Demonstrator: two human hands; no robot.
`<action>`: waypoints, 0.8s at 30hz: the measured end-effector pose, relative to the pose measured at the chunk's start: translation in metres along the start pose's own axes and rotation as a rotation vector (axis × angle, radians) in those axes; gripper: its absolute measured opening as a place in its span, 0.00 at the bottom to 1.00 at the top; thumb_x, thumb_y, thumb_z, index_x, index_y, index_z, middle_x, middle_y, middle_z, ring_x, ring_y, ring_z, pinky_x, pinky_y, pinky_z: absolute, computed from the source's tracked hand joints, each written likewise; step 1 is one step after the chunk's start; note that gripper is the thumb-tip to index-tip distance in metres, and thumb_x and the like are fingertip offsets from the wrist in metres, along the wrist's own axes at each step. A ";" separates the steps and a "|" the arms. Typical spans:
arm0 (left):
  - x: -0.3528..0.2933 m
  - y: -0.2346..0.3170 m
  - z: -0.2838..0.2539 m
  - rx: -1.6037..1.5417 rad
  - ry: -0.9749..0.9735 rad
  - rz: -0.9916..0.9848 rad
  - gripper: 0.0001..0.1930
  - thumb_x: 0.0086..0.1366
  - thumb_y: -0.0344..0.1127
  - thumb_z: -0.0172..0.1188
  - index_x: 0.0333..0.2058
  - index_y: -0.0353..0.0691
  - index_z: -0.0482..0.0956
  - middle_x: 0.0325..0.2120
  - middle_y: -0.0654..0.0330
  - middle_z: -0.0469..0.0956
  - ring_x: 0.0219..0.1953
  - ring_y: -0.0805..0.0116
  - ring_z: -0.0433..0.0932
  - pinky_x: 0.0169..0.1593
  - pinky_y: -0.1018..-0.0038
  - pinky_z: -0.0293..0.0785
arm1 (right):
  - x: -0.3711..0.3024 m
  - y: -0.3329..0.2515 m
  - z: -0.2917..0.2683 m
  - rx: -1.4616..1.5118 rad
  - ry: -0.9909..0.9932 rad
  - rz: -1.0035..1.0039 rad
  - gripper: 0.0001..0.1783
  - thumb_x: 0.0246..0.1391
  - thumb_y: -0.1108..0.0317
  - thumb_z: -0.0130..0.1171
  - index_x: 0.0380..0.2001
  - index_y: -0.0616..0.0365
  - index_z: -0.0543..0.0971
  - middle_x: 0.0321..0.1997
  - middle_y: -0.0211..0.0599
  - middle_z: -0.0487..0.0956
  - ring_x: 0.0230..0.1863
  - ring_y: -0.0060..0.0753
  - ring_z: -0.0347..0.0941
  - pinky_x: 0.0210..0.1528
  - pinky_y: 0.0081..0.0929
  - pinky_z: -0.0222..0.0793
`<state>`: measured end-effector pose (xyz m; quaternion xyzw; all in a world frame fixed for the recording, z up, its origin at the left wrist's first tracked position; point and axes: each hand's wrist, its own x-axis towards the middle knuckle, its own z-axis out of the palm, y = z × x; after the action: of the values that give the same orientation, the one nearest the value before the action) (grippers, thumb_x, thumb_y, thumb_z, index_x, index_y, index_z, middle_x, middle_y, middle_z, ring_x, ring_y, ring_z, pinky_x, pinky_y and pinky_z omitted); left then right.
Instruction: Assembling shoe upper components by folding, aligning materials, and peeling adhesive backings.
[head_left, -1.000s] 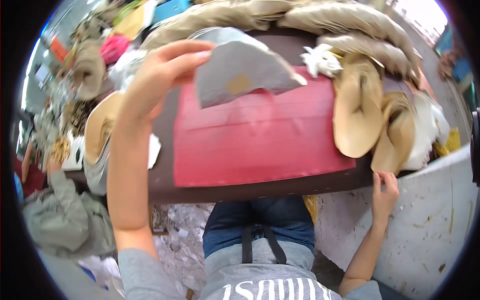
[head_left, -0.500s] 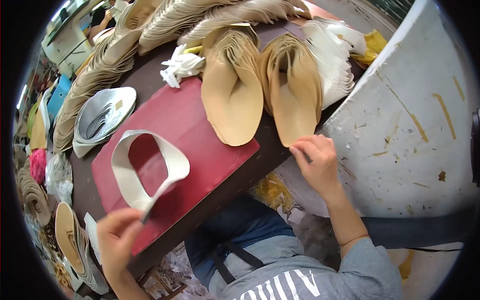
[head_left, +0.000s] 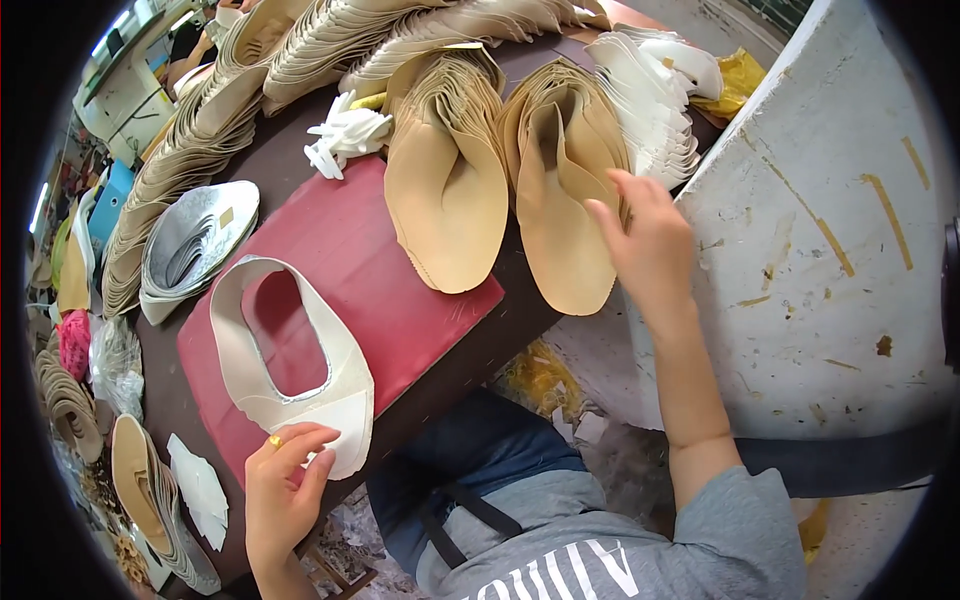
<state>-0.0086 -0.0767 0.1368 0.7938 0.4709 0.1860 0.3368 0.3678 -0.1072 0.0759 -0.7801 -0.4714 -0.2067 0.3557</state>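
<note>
An off-white shoe upper [head_left: 228, 335] with a large oval opening lies on a dark red pad [head_left: 440, 315]. My left hand [head_left: 283, 495], with a ring on one finger, is at its near end; the fingers are bent, thumb and forefinger apart, the tips over or touching the material. At the right, my right hand [head_left: 650, 245] hovers beside a stack of tan shoe uppers [head_left: 568, 262], thumb and forefinger spread with nothing between them. Another stack of tan uppers [head_left: 450, 225] lies just left of that one, partly on the pad.
A pile of small white strips [head_left: 345, 135] sits behind the pad. Grey-white uppers [head_left: 170, 262] are stacked at left, white pieces [head_left: 655, 130] at back right. Long rows of beige uppers [head_left: 185, 160] curve along the far side. A white, tape-marked surface [head_left: 800, 300] rises at right.
The off-white upper, tilted and blurred before, now lies flatter on the pad, my left hand's grip loosened. My right hand has left the tan stack's near tip and moved up and away.
</note>
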 end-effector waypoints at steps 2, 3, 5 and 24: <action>-0.004 0.007 -0.001 0.015 -0.018 0.028 0.11 0.51 0.20 0.58 0.35 0.33 0.81 0.36 0.57 0.79 0.27 0.71 0.71 0.28 0.80 0.65 | 0.009 -0.005 0.014 -0.099 -0.033 -0.021 0.11 0.50 0.69 0.60 0.39 0.55 0.79 0.35 0.34 0.78 0.28 0.35 0.73 0.32 0.26 0.70; -0.006 0.008 -0.004 0.023 -0.021 0.036 0.11 0.51 0.20 0.58 0.35 0.33 0.81 0.36 0.58 0.80 0.26 0.71 0.71 0.27 0.81 0.64 | 0.013 -0.008 0.012 -0.170 -0.086 -0.042 0.10 0.50 0.69 0.60 0.38 0.56 0.79 0.34 0.35 0.77 0.30 0.38 0.73 0.34 0.29 0.70; -0.012 0.002 -0.012 0.007 -0.052 0.017 0.11 0.52 0.20 0.58 0.36 0.33 0.81 0.36 0.58 0.80 0.23 0.72 0.71 0.26 0.81 0.64 | 0.018 -0.030 -0.003 -0.227 -0.115 -0.134 0.09 0.50 0.71 0.58 0.36 0.58 0.78 0.34 0.39 0.77 0.32 0.41 0.74 0.36 0.32 0.70; -0.017 -0.055 -0.027 -1.405 -0.262 -0.260 0.22 0.71 0.41 0.45 0.59 0.39 0.57 0.44 0.52 0.74 0.36 0.67 0.79 0.42 0.75 0.78 | -0.003 -0.268 -0.074 0.586 -0.505 -0.132 0.07 0.52 0.75 0.53 0.32 0.69 0.77 0.22 0.29 0.72 0.20 0.16 0.58 0.22 0.15 0.54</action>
<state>-0.0673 -0.0635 0.1173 0.3436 0.2866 0.3064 0.8402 0.1310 -0.0835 0.2191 -0.6400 -0.6321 0.1126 0.4220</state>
